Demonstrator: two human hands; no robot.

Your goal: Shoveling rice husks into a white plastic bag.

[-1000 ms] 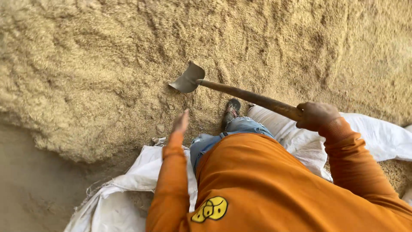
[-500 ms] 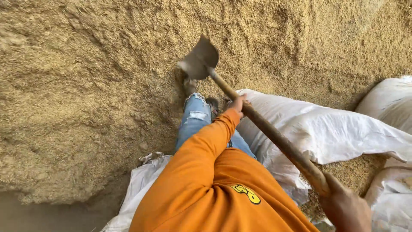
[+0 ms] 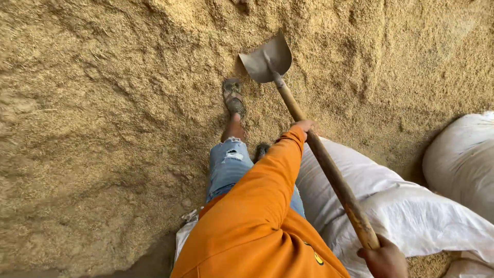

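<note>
The shovel point(image 3: 314, 149) is held out in front of the person, its grey metal blade point(image 3: 266, 61) raised just above the slope of a large heap of tan husk-like material point(image 3: 103, 103), close beside the forward foot in a sandal point(image 3: 233, 97). The tool looks stiff throughout: a long, straight wooden shaft, worn and dusty, so probably dry rather than slick, with the weight judged to sit at the blade end. A sound hold is a split one, one hand at mid-shaft and one at the butt, and that is how it is taken. The left hand point(image 3: 303, 125), emerging from an orange sleeve point(image 3: 262, 190), has its fingers closed on the shaft at the middle. The right hand point(image 3: 385, 260) grips the butt end, though the frame edge cuts it off and the wrap of its fingers is only partly visible. White filled sacks point(image 3: 411, 206) lie beneath the shaft.
</note>
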